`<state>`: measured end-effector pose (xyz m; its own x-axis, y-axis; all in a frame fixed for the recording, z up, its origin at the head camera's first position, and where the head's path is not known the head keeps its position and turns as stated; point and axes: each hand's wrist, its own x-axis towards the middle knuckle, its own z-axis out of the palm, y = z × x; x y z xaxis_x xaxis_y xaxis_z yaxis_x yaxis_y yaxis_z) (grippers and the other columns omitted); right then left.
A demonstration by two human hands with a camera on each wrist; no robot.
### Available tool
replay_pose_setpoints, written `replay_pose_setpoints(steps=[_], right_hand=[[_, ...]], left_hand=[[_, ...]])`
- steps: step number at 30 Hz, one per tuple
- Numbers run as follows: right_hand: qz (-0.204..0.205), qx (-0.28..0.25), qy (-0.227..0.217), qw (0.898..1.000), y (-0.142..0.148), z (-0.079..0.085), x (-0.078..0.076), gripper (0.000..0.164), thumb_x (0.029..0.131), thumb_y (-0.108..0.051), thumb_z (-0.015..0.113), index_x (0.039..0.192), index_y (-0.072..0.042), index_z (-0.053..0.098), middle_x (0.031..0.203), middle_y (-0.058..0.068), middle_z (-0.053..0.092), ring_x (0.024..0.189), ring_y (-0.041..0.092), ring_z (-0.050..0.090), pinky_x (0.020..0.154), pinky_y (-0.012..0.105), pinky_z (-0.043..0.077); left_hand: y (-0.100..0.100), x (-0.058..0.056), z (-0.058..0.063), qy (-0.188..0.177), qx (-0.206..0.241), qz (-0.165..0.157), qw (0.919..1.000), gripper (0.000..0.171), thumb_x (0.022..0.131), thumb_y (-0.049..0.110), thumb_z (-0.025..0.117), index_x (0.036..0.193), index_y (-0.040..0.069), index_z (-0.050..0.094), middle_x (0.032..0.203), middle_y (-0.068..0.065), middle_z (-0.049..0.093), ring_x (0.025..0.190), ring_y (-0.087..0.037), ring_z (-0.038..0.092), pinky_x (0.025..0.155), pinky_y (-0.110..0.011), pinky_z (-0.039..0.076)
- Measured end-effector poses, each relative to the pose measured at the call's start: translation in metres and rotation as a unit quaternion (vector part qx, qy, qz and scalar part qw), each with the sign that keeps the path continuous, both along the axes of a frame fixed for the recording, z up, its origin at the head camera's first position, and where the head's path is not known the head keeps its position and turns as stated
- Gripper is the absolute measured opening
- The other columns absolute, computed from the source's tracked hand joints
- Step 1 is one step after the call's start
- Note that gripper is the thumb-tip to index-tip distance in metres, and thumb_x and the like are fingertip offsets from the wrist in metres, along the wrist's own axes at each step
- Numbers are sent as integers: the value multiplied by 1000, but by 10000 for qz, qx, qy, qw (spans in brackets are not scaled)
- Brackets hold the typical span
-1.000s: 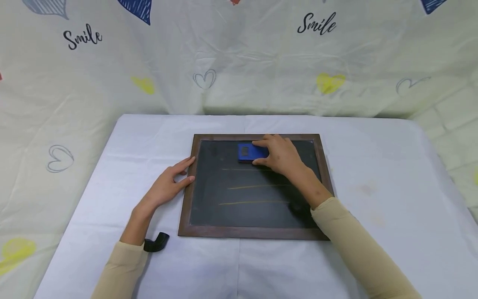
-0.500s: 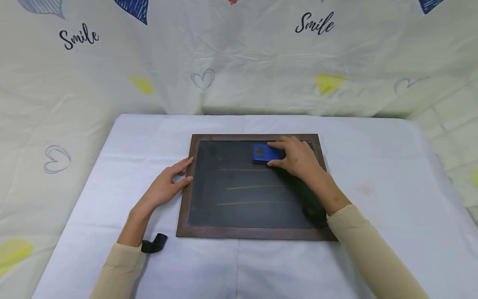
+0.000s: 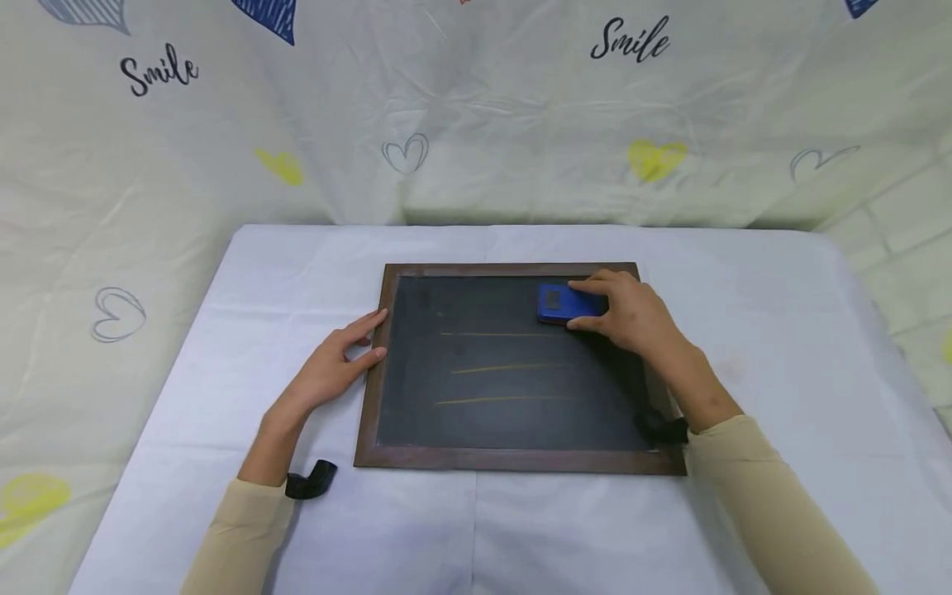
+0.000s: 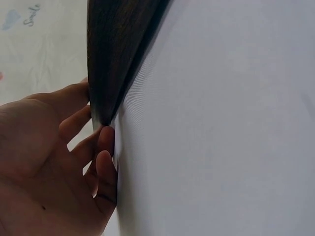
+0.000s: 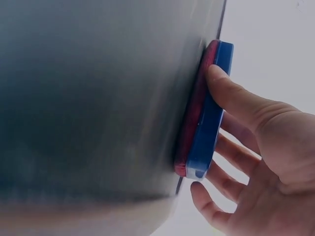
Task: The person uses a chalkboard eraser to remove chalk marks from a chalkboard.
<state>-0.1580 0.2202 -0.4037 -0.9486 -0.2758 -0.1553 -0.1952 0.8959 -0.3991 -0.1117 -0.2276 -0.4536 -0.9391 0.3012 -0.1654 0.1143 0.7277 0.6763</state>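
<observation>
A chalkboard [image 3: 491, 428] with a dark wooden frame lies flat on the table. Three thin yellowish chalk lines [image 3: 509, 367] run across it. My right hand [image 3: 634, 321] grips a blue eraser [image 3: 554, 304] between thumb and fingers, near the board's upper right. In the right wrist view the eraser's red felt side [image 5: 197, 108] is against the dark surface, with the thumb along its edge. My left hand [image 3: 330, 370] rests at the board's left frame [image 3: 369, 405], fingers extended and thumb apart. The left wrist view shows those fingertips right at the frame's side.
A white cloth [image 3: 580, 529] covers the table. Behind it hangs a pale backdrop [image 3: 506, 149] printed with hearts and the word Smile. A black wrist mount [image 3: 312, 479] sticks out from the left cuff, another [image 3: 665, 430] from the right.
My right hand has slid the eraser rightward along the upper part of the board, uncovering more of the surface to its left. The left hand has stayed at the frame.
</observation>
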Motion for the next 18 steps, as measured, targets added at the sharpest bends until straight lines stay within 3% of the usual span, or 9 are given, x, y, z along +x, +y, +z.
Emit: replay_pose_setpoints(steps=[7,18], right_hand=[[-29,-99,-69,9999,25,1,-1,69,90,-34,84,150,-13,58,152,22,54,139,50,48,106,65,44],[29,-397,-147,9991,27,-4,0,70,90,-33,83,151,-11,56,151,21,53,142,48,44,112,65,40]], left_hand=[[1,-2,0,54,95,-63,9999,65,106,30,63,164,24,35,172,-7,32,129,-32,56,93,-44,46],[0,-1,0,81,60,-56,9999,65,105,29,64,164,22,36,171,-9,33,128,-32,57,90,-42,47]])
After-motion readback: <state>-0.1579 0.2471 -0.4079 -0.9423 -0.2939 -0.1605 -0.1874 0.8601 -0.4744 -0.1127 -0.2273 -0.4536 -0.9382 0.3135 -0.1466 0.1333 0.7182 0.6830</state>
